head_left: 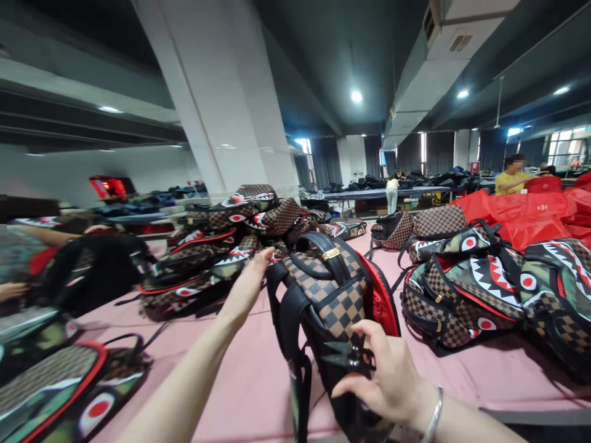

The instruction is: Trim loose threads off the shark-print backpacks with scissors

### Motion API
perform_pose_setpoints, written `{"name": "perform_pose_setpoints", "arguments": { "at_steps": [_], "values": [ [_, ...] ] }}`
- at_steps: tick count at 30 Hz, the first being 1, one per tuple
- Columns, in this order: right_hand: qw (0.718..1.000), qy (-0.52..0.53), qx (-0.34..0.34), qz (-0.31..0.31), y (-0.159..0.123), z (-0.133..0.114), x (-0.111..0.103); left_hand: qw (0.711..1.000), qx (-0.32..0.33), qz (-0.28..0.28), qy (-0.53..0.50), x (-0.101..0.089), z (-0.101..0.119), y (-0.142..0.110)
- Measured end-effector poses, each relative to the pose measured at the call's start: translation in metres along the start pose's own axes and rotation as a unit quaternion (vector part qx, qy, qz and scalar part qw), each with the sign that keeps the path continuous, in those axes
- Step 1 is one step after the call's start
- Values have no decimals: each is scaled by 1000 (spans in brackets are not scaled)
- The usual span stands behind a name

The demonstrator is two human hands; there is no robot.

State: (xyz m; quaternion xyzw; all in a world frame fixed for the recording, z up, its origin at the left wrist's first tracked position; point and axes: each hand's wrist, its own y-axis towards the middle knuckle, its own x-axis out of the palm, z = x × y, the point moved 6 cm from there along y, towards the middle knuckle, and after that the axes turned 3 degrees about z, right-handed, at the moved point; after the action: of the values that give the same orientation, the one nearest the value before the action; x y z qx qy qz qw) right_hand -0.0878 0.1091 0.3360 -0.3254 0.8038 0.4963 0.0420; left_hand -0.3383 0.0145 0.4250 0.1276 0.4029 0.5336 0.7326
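Note:
A brown checkered backpack [337,289] with black straps and a red lining stands upright on the pink table [258,375] in front of me. My right hand [385,375] is closed on its lower black back panel, with a silver bangle on the wrist. My left hand [249,280] is stretched out flat, fingers together, just left of the backpack's top and touching nothing I can make out.
Piles of shark-mouth backpacks lie at the back left [221,246], right [466,283] and near left [60,387]. Red bags [521,215] are heaped at far right, with a person in yellow [512,175] behind. A white pillar [231,98] rises ahead.

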Motion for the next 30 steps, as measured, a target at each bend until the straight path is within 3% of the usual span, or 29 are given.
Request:
{"name": "perform_pose_setpoints", "arguments": {
  "at_steps": [3, 5, 7, 10, 13, 15, 18, 20, 22, 26, 30],
  "values": [
    [1000, 26, -2, 13, -2, 16, 9, 997, -41, -63, -9, 3, -30, 5],
    [997, 45, 16, 62, 9, 38, 4, 997, -47, -54, 16, -3, -39, -2],
    [988, 56, 65, 130, 26, 70, -8, 998, -24, -12, 59, -12, -37, -18],
    [952, 70, 201, 219, 52, 127, -29, 985, 102, 62, 125, -17, -10, -59],
    [944, 83, 212, 239, 76, 149, -40, 957, 249, 73, 126, -3, 24, -101],
    [948, 91, 194, 234, 86, 142, -43, 948, 271, 110, 126, 3, 32, -112],
    [966, 105, 149, 185, 91, 112, -38, 968, 186, 149, 78, 2, 17, -95],
    [977, 104, 121, 140, 89, 89, -33, 986, 119, 118, 20, 6, 0, -77],
    [985, 92, 103, 106, 86, 73, -28, 993, 93, 68, -22, 13, -9, -63],
    [992, 75, 75, 66, 88, 52, -18, 994, 95, 36, -26, 18, -2, -42],
    [996, 68, 44, 43, 102, 34, -2, 996, 58, 6, -62, 20, 9, -30]
  ]
}}
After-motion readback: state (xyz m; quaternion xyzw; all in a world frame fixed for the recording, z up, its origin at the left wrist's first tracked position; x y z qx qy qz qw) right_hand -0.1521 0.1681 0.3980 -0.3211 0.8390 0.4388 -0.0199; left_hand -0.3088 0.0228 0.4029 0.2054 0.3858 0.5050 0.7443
